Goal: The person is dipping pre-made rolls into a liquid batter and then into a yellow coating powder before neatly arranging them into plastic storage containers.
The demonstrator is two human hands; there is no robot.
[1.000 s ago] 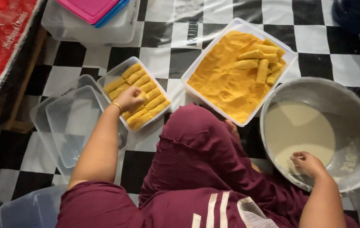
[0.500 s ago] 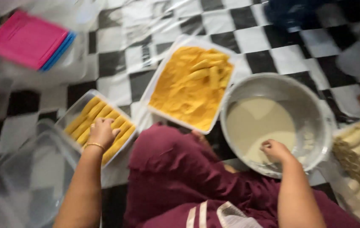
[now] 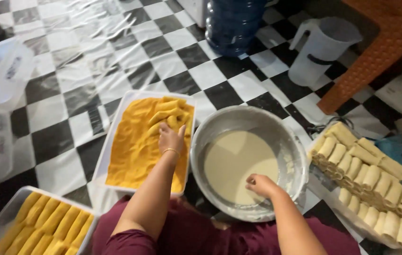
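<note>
I found my left hand in the crumb tray, fingers curled together over a coated roll lying just beyond them. My right hand rested in the batter bowl, fingers bunched, whether gripping anything I could not tell.

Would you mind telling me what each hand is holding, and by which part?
The left hand rests on a crumbed roll; a grip cannot be told. The right hand dips into batter, its fingers hidden.

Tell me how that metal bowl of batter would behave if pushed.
The metal bowl would probably slide rather than tip: it looks wide and low on the glossy plastic sheet. The pale batter would likely slosh and add weight. The right hand at its near edge might steady it.
</note>
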